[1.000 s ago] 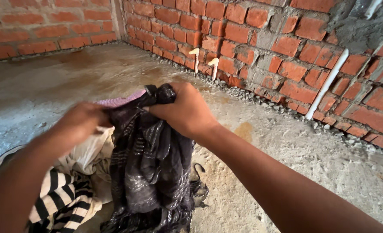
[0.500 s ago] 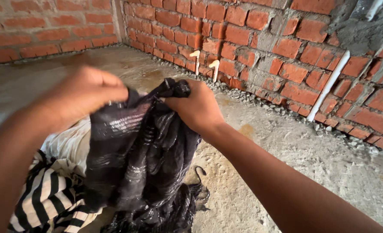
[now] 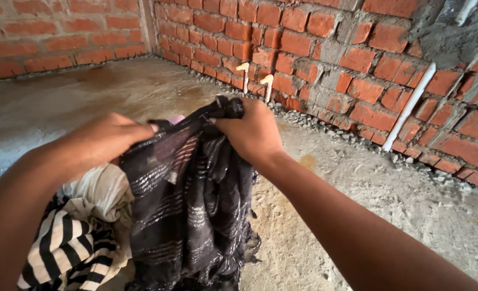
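A bare concrete floor (image 3: pixel 115 89) runs to unplastered red brick walls (image 3: pixel 325 48) that meet in a corner at the far left, with gravel and grit strewn along the foot of the right-hand wall. A white pipe (image 3: pixel 408 108) leans up that wall, and two short white pipe stubs (image 3: pixel 255 81) poke out of the floor by its base. I see my left hand (image 3: pixel 107 137) and my right hand (image 3: pixel 249 132) both raised over the near part of the floor, each clenched on the top edge of a dark, thin cloth with shiny stripes (image 3: pixel 187 205). The right hand bunches a corner of it in its fist; the left grips the other end, where a bit of pink fabric (image 3: pixel 175 118) peeks out. The cloth hangs down between them, its lower end reaching the floor. Just left of it, under my left forearm, lies a black-and-white striped garment (image 3: pixel 66 248) with a cream cloth (image 3: pixel 101 188) on top, touching the dark cloth.
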